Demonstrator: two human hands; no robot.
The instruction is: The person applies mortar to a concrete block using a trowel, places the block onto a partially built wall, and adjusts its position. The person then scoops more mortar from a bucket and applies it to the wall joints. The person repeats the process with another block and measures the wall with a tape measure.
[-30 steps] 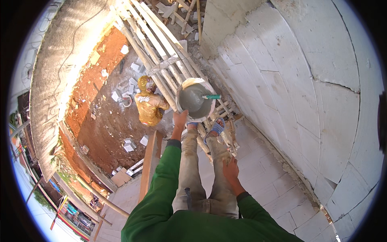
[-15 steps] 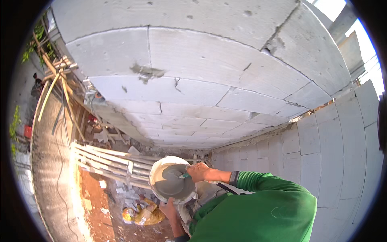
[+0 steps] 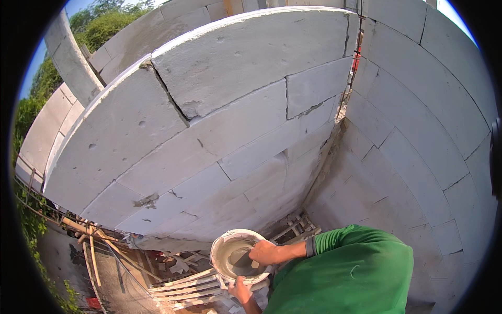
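A whitish round bucket (image 3: 215,251) with wet grey mortar (image 3: 230,266) in it is held in front of my body, tilted so that its inside shows. My left hand (image 3: 241,289) is closed on the bucket's near rim. Over the mouth of the bucket, my right hand (image 3: 264,252) is wrapped round a trowel, its handle hidden in the fingers. The grey trowel blade (image 3: 240,257) points down into the mortar and blends with it in colour.
A wall of pale grey blocks (image 3: 209,152) rises ahead, with an open vertical joint near its top. Another block wall (image 3: 418,131) meets it at the right. Bamboo poles (image 3: 185,290) lie below the bucket. More wooden poles (image 3: 91,256) stand at the lower left.
My view has swung up and to the right, bringing the wall's top edge into sight. My right hand has gone further into the bucket, and the trowel's green handle no longer shows.
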